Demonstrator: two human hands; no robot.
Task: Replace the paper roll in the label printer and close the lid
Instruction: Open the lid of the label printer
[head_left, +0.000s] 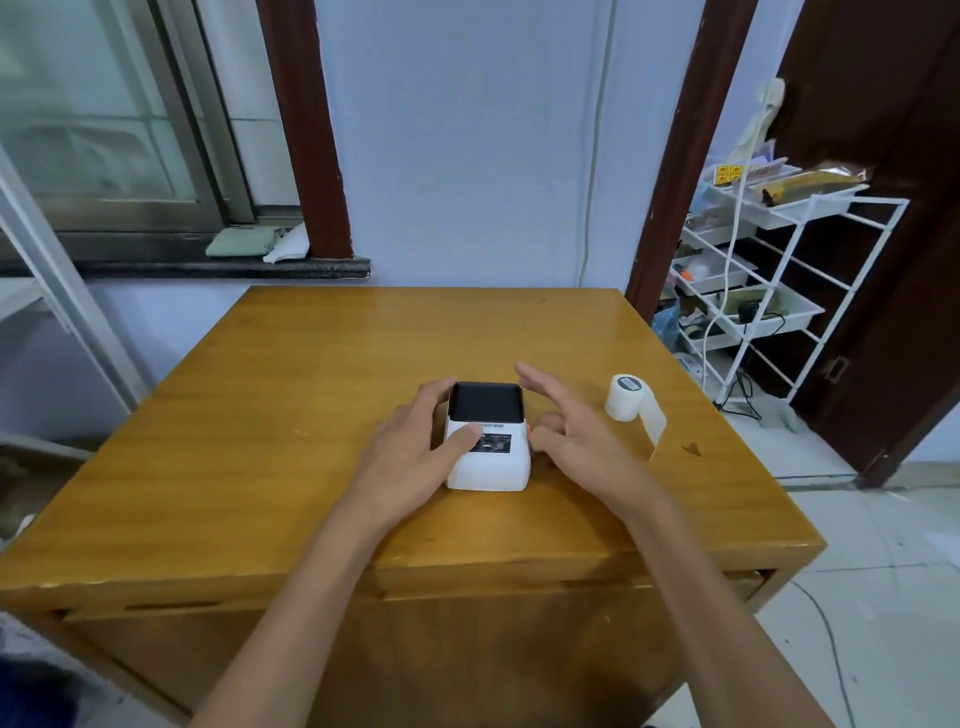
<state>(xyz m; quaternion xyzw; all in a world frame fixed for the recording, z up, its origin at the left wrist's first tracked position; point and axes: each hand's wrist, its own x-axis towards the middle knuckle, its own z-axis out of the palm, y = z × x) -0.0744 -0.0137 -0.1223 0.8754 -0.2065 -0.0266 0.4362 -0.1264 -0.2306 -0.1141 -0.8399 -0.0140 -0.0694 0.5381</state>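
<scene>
A small white label printer (491, 467) with a black lid lies in the middle of the wooden table (260, 415), its lid down. My left hand (415, 447) grips its left side, thumb resting on the white top. At the printer's right side is my right hand (571, 431), fingers spread and thumb close to the right edge by an orange spot. A white paper roll (626, 397) stands to the right of the printer, a strip of paper trailing from it toward me.
A white wire shelf rack (779, 270) with trays of clutter stands to the right of the table, beside a dark door. A window sill (208, 265) runs behind the table at the left. Cables lie on the tiled floor at the right.
</scene>
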